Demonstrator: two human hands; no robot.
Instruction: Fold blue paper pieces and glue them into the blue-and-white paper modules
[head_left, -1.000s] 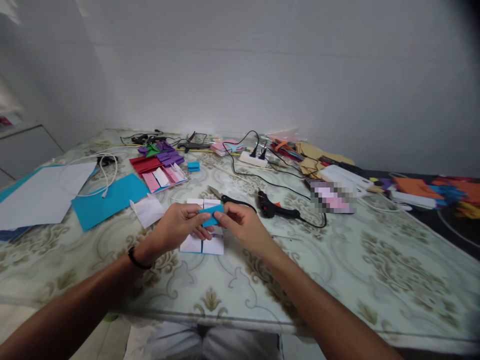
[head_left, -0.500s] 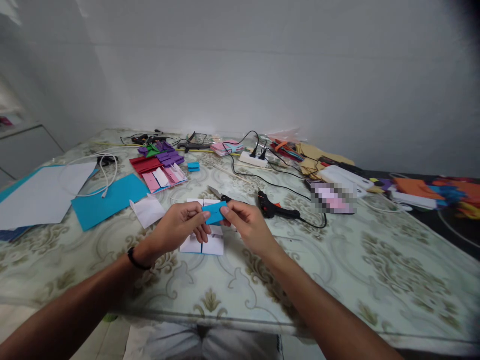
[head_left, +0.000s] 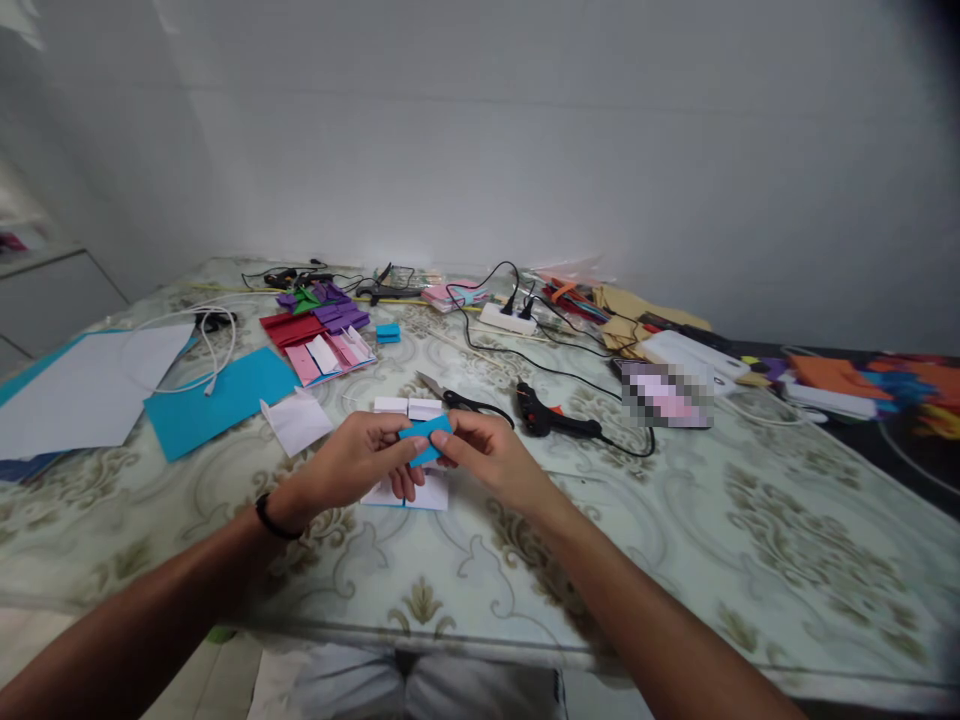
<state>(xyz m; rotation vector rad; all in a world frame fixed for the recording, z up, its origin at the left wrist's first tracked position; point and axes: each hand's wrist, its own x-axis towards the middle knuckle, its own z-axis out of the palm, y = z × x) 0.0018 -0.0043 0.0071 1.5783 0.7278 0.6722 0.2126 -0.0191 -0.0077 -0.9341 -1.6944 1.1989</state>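
Observation:
A small piece of blue paper (head_left: 425, 437) is pinched between both hands above the table. My left hand (head_left: 375, 455) grips its left end, thumb on top, with the other fingers curled beneath. On its right end, my right hand (head_left: 484, 447) closes thumb and fingers. Below them lie white folded paper pieces on blue paper (head_left: 429, 492), partly hidden by my hands. Black-handled scissors (head_left: 457, 398) rest just behind my right hand, and a black glue gun (head_left: 551, 415) lies to their right.
Left are a blue sheet (head_left: 217, 405), a folded white paper (head_left: 296, 420) and a large white sheet (head_left: 97, 385). Colored folded papers (head_left: 322, 325) lie farther back. A white power strip (head_left: 506, 318) has black cords trailing rightward. A phone (head_left: 666, 393) and orange paper (head_left: 836, 377) are right.
The blue paper has tilted and come slightly lower in my hands. My right fingers have shifted along it to the left, showing more of the scissors' handles.

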